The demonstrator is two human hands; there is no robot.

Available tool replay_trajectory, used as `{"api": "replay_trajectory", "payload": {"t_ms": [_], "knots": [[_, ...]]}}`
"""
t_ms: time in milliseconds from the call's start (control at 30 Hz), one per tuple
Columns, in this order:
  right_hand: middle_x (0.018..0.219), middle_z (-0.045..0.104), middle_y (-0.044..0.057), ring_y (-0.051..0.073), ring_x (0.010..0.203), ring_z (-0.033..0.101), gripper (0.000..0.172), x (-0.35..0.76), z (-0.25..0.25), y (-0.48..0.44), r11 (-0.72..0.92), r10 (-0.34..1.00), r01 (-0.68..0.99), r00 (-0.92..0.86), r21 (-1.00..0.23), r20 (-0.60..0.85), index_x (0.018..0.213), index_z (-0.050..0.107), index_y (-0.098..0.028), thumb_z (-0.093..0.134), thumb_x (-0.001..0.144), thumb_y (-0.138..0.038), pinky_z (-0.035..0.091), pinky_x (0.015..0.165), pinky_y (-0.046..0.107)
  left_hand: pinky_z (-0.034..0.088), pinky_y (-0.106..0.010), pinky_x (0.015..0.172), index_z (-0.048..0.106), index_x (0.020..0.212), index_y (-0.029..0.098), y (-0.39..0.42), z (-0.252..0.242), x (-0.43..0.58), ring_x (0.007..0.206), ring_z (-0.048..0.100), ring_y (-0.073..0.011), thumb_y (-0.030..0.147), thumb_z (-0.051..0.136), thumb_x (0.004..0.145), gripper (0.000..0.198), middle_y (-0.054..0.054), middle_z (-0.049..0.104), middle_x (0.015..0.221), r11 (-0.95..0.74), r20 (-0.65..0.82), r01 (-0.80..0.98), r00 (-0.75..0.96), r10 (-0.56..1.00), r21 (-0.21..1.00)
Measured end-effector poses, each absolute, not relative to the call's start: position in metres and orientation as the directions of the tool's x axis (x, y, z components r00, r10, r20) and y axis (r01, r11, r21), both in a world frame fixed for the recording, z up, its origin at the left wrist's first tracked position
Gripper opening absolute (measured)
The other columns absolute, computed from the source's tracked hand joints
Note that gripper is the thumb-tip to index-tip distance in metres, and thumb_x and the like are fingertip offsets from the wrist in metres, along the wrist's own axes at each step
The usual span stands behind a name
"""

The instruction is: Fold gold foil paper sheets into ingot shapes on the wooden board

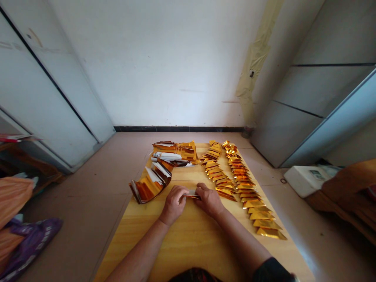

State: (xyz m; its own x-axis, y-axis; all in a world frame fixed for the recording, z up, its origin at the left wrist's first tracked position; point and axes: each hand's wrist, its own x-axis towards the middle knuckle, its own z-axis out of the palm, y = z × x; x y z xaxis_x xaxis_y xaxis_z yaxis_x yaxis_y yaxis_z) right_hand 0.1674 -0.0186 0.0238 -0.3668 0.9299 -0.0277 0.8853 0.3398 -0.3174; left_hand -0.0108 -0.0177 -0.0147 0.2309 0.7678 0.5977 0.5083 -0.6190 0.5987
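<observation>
While left hand [174, 204] and right hand [209, 200] pinch one gold foil strip [191, 196] | two folded-foil rows [245, 184] to their right

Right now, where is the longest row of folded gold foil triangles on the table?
In the head view, the longest row of folded gold foil triangles runs along the right side of the wooden table, just right of a shorter row and the person's right hand.
</observation>
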Motion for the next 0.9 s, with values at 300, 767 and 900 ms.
{"api": "replay_trajectory", "payload": {"t_ms": [300, 767, 900], "knots": [[0.117, 0.06, 0.005, 0.013, 0.078, 0.063, 0.023, 0.163, 0.018, -0.022, 0.332, 0.943, 0.906, -0.327, -0.261, 0.065, 0.097, 0.065, -0.024, 0.042, 0.092, -0.024, 0.047, 0.068, 0.022, 0.049, -0.038, 0.087, 0.058, 0.105, 0.02, -0.015, -0.013, -0.015, 0.102, 0.056, -0.0229, 0.011, 0.058, 0.071, 0.036, -0.008, 0.06, 0.105, -0.555, 0.642, 0.577, 0.068, 0.764, 0.599], [0.128, 0.056, 0.003, 0.014, 0.084, 0.064, 0.022, 0.154, 0.012, -0.029, 0.367, 0.928, 0.834, -0.296, -0.412, 0.228, 0.102, 0.065, -0.026, 0.046, 0.093, -0.032, 0.047, 0.072, 0.02, 0.051, -0.033, 0.082, 0.063, 0.095, 0.012, -0.023, 0.001, 0.01, 0.09, 0.066, -0.0232, 0.034, 0.076, 0.061, 0.042, -0.009, 0.071, 0.094, 0.098, -0.072, -0.187, 0.145, 0.987, 0.977], [0.131, 0.053, 0.004, 0.013, 0.084, 0.064, 0.024, 0.153, 0.011, -0.03, 0.395, 0.916, 0.828, -0.327, -0.397, 0.231, 0.106, 0.063, -0.027, 0.044, 0.094, -0.034, 0.048, 0.072, 0.02, 0.05, -0.034, 0.085, 0.064, 0.097, 0.012, -0.023, 0.002, 0.007, 0.093, 0.065, -0.024, 0.034, 0.076, 0.062, 0.043, -0.009, 0.071, 0.094, 0.109, -0.085, -0.218, 0.116, 0.99, 0.97]]}}
